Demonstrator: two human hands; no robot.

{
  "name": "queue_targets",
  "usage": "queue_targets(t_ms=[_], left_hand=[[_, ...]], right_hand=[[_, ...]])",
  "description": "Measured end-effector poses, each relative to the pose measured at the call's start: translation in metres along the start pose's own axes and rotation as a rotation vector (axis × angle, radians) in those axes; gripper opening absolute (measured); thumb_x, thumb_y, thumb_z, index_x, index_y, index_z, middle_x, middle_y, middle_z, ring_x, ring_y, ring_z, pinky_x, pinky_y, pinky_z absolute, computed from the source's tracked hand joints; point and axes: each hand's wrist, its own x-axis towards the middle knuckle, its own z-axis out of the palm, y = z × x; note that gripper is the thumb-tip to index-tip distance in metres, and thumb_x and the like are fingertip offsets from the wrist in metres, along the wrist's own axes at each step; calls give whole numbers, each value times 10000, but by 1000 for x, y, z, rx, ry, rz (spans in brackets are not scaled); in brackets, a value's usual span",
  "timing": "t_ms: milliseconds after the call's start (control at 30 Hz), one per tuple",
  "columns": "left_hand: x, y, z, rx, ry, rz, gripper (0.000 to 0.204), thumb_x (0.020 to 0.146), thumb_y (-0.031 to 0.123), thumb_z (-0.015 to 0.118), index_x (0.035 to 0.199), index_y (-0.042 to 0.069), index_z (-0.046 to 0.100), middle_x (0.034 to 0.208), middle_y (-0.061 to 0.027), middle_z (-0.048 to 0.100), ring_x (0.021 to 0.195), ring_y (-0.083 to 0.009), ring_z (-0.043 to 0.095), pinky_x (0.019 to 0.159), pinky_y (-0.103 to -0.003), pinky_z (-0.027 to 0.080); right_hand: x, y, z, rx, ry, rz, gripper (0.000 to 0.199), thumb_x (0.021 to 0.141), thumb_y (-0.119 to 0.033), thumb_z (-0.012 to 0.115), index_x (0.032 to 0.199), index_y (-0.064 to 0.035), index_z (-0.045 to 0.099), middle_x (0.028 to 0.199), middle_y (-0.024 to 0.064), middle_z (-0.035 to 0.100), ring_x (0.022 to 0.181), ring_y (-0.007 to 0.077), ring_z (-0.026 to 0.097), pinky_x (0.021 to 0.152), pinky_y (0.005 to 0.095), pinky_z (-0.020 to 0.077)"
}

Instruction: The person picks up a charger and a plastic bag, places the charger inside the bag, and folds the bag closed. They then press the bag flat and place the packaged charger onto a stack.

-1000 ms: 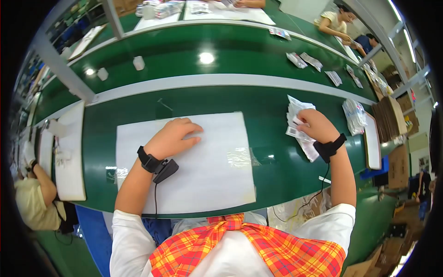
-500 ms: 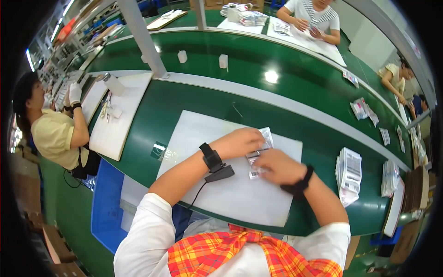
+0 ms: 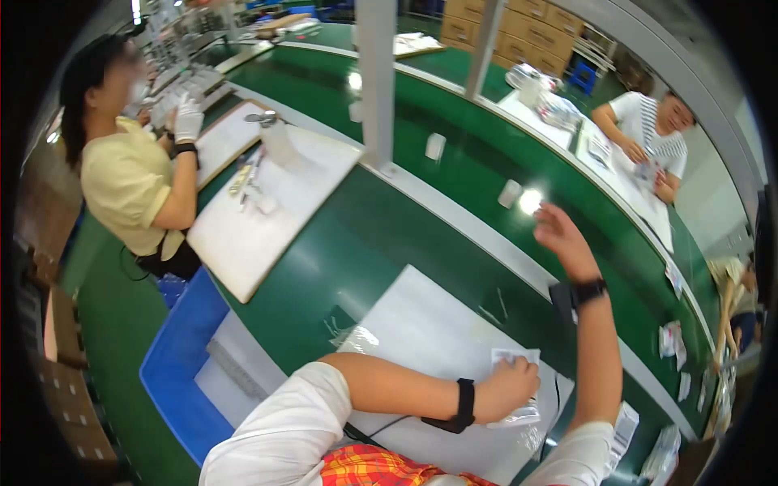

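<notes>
My left hand (image 3: 509,390) rests on a white board (image 3: 429,320), its fingers curled over a clear plastic packet (image 3: 525,356) and pressing on it. Much of the packet lies hidden under that hand. My right hand (image 3: 565,236) is raised past the metal rail, above the green belt. Its fingers are slightly bent and apart, with nothing seen in them. Nearest to its fingertips stands a small white box (image 3: 510,193) on the belt, not touched. A second white box (image 3: 435,147) stands farther left.
A grey metal post (image 3: 378,89) rises from the rail (image 3: 462,217). At left, a person in yellow (image 3: 130,174) works by another white board (image 3: 279,202); a blue bin (image 3: 174,356) sits below. Across the belt works another person (image 3: 640,121). Printed leaflets (image 3: 622,433) lie right of my right arm.
My right hand has left the packet and moved up and away over the belt. My left hand has come down onto the packet. The view has swung left.
</notes>
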Motion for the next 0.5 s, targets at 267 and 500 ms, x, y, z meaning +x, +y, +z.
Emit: queue_targets(t_ms=[267, 500], left_hand=[[-10, -2, 4, -8, 13, 8, 352, 813, 148, 608, 1117, -29, 624, 1148, -235, 525, 1054, -346, 503, 870, -458, 490], [-11, -2, 32, -7, 134, 127, 268, 818, 144, 599, 1010, -30, 666, 1081, -222, 527, 1011, -339, 508, 816, -442, 492]], right_hand=[[134, 72, 67, 125, 261, 93, 646, 852, -193, 708, 1435, -93, 446, 1325, 130, 571, 1129, 263, 573, 899, 393, 487], [-14, 48, -14, 732, 345, 33, 346, 981, -271, 570, 1239, -41, 548, 1031, 138, 652, 861, 240, 658, 725, 387, 554]])
